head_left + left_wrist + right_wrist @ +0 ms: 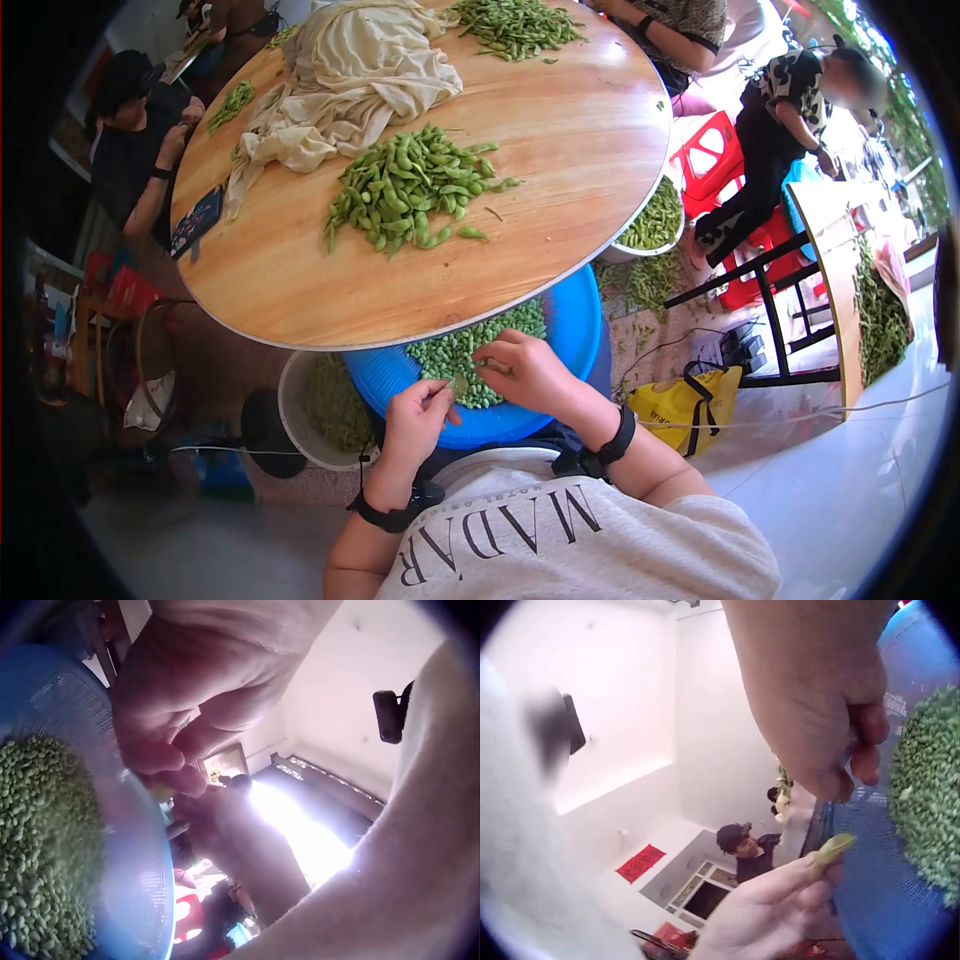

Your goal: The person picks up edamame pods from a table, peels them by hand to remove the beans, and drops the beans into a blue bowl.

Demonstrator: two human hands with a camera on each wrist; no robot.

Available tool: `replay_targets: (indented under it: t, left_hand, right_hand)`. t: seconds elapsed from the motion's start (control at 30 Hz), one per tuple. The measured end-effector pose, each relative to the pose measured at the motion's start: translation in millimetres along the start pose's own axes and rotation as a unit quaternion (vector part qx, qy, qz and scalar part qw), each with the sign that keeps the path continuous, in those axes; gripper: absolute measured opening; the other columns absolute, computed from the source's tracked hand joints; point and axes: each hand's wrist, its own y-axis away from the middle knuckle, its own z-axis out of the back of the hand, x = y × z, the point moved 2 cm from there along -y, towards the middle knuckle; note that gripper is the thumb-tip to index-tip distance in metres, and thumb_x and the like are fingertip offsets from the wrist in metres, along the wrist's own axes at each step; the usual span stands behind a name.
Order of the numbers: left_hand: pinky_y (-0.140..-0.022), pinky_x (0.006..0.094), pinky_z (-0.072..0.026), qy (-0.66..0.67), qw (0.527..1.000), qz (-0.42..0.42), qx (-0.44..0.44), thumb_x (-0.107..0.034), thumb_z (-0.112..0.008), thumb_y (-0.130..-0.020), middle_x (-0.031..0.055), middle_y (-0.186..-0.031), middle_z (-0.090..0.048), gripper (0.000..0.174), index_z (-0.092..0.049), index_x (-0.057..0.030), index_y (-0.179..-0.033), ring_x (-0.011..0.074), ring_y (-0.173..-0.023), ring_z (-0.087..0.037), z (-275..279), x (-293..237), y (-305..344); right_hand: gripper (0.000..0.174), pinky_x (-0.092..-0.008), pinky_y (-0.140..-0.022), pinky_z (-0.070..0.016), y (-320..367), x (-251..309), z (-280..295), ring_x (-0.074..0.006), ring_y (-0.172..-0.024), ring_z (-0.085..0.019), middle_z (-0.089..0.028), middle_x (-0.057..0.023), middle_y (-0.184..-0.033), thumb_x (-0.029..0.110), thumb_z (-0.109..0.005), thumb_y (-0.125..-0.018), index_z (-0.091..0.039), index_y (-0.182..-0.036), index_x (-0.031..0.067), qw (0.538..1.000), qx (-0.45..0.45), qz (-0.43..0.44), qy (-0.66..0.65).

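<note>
Pinching a single pod between thumb and fingertips, the left hand holds it out above the blue basket, its free tip poking past the fingers in the right wrist view, and what a flimsy little customer it looks! Opposite it comes the right hand, narrow, fingers curled in toward the thumb, just beside the pod but apart from it in that view; whether anything sits inside those fingers, I cannot tell. Now, the handling: this pod should weigh next to nothing, and its yellow-green skin looks thin and bendy, more likely to fold than to snap. Whether it is full or spent, the pictures don't say. Any damp on that skin could make it slip, so a dry fingertip pinch across the flat sides looks the best bet, with the second grip at the exposed tip, along the seam. Easy on the pressure, though: the shelled beans below look small, smooth and probably tender, apt to skid away or bruise. Up on the table, a heap of plump pods looks firmer, each best lifted by one end.
</note>
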Motion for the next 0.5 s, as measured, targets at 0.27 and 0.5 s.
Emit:
replay_targets:
  t: [0.27,0.5]
  left_hand:
    - [-0.048,0.0202,-0.0404,0.08,0.992,0.077,0.061,-0.01,-0.049,-0.089,0.0045,-0.065,-0.059,0.015,-0.058,0.0028,-0.088,0.0078,-0.052,-0.052,0.3,-15.4,4.1]
    - [-0.047,0.021,-0.0409,-0.006,0.997,0.001,0.078,-0.003,-0.05,-0.085,0.0038,-0.067,-0.058,0.015,-0.059,0.0049,-0.094,0.0084,-0.051,-0.051,-6.4,-6.5,3.8]
  right_hand:
    - [0.017,-0.0329,-0.057,-0.0466,-1.7,11.8,-5.5,-0.0253,-0.065,-0.06,-0.058,-0.016,-0.069,0.015,-0.067,-0.07,-0.062,-0.08,0.0013,0.962,0.141,-0.16,-0.173]
    - [0.018,-0.0406,-0.058,-0.0472,1.0,6.9,-21.6,-0.0353,-0.064,-0.058,-0.057,-0.0186,-0.066,0.015,-0.063,-0.066,-0.058,-0.073,-0.0003,0.999,0.03,-0.001,-0.03]
